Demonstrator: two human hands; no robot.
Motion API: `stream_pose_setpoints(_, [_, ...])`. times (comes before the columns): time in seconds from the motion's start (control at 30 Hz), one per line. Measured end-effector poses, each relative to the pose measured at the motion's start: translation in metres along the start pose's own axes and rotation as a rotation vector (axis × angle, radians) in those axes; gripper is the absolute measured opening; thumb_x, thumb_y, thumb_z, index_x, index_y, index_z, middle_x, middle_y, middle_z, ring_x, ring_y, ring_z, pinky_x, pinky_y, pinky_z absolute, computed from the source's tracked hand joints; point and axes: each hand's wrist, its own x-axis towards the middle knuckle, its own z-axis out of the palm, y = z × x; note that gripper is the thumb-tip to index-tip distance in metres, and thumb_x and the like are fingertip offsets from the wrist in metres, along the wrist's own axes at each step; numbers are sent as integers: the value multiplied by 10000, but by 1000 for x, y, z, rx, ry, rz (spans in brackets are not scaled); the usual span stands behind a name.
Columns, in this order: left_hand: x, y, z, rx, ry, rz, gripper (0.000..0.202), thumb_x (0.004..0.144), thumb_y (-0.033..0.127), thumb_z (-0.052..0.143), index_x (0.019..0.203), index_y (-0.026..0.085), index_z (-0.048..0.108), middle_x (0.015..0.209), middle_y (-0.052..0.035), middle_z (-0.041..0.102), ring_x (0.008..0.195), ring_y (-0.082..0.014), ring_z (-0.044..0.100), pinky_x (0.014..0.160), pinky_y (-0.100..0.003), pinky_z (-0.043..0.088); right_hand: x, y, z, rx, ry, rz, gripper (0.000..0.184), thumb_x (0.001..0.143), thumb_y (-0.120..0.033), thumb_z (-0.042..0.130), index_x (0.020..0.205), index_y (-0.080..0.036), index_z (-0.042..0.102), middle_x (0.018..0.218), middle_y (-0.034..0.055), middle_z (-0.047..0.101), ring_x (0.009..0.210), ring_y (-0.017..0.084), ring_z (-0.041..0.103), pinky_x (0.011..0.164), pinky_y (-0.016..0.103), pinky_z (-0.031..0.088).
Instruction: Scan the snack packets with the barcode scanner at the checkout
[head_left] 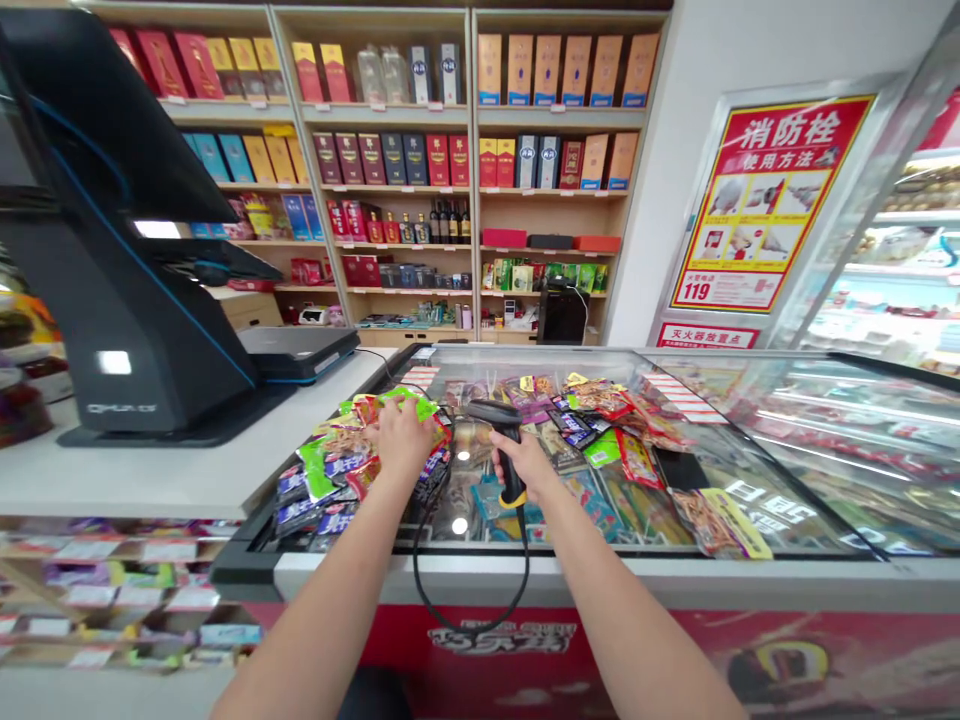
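My right hand (523, 462) is wrapped round the grip of a black barcode scanner (498, 417) with a yellow band, its head pointing left over the glass. Its black cable (466, 618) loops down in front of the freezer. My left hand (403, 438) rests palm down, fingers curled, on a pile of small snack packets (339, 470) lying on the left of the freezer's glass lid (757, 470). Whether it grips a packet I cannot tell. A second spread of snack packets (611, 425) lies to the right of the scanner.
A black checkout terminal (112, 270) stands on the white counter (150, 475) at left. Shelves of boxed goods and bottles (450, 160) fill the back wall. A red fire-hydrant poster (765, 200) hangs at right, beside a glass-door cooler (900, 260). Shelf racks (112, 590) sit under the counter.
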Motion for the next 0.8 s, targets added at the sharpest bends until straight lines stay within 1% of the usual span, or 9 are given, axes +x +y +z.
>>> stream_pose_setpoints(0.07, [-2, 19, 7, -30, -3, 56, 387, 866, 269, 536, 1234, 214, 640, 1396, -166, 536, 1267, -338, 498, 994, -512, 380, -1, -3, -17, 13, 33, -50, 433, 610, -535, 790, 665, -195, 528, 477, -53, 548, 365, 84, 478, 348, 208, 402])
stream_pose_setpoints(0.17, [-6, 54, 21, -77, -54, 150, 336, 859, 278, 562, 1173, 229, 671, 1360, -146, 571, 1237, -313, 529, 991, -485, 379, -7, -13, -48, 25, 92, -101, 447, 604, -540, 802, 705, -196, 535, 487, -54, 557, 373, 88, 486, 353, 210, 414])
stream_pose_setpoints(0.3, [-12, 110, 39, -125, -212, 265, 271, 888, 342, 544, 1070, 223, 706, 1227, -132, 662, 1188, -296, 574, 988, -464, 387, -19, -32, -90, 21, 219, -140, 485, 569, -546, 830, 722, -196, 531, 489, -59, 557, 367, 83, 473, 346, 208, 413])
stream_pose_setpoints(0.4, [-14, 152, 54, -104, -418, 215, 375, 900, 477, 515, 1048, 191, 707, 1148, -170, 700, 1148, -332, 613, 987, -499, 388, -28, -40, -118, 8, 292, -172, 487, 582, -550, 833, 709, -196, 523, 495, -54, 560, 366, 83, 474, 343, 208, 407])
stream_pose_setpoints(0.47, [-13, 176, 64, -79, -543, 146, 491, 875, 569, 517, 1098, 166, 687, 1147, -211, 701, 1136, -360, 629, 1004, -531, 371, -32, -41, -134, 21, 327, -212, 479, 601, -554, 827, 724, -197, 532, 510, -54, 566, 371, 88, 483, 344, 211, 409])
stream_pose_setpoints(0.5, [-13, 186, 69, -72, -581, 117, 549, 856, 603, 526, 1139, 154, 668, 1168, -230, 692, 1146, -372, 627, 1016, -544, 359, -34, -40, -141, 26, 340, -229, 474, 611, -557, 822, 727, -196, 537, 515, -52, 569, 375, 91, 489, 346, 213, 412])
stream_pose_setpoints(0.57, [-11, 202, 78, -69, -605, 86, 656, 818, 650, 547, 1220, 137, 620, 1222, -256, 666, 1179, -389, 612, 1040, -561, 334, -37, -38, -153, 31, 361, -243, 460, 633, -560, 810, 723, -194, 547, 516, -46, 572, 379, 95, 495, 351, 216, 420])
stream_pose_setpoints(0.63, [-9, 213, 85, -60, -610, 91, 738, 771, 679, 586, 1273, 138, 578, 1244, -261, 656, 1195, -397, 604, 1055, -572, 318, -38, -36, -162, 38, 372, -229, 446, 654, -561, 796, 701, -193, 548, 495, -43, 563, 369, 96, 489, 353, 219, 424])
stream_pose_setpoints(0.8, [0, 226, 99, 2, -658, 71, 882, 633, 647, 747, 1332, 155, 526, 1240, -261, 656, 1205, -407, 601, 1023, -553, 373, -40, -31, -172, 94, 369, -207, 426, 695, -549, 769, 668, -194, 535, 445, -50, 525, 338, 92, 464, 340, 215, 408])
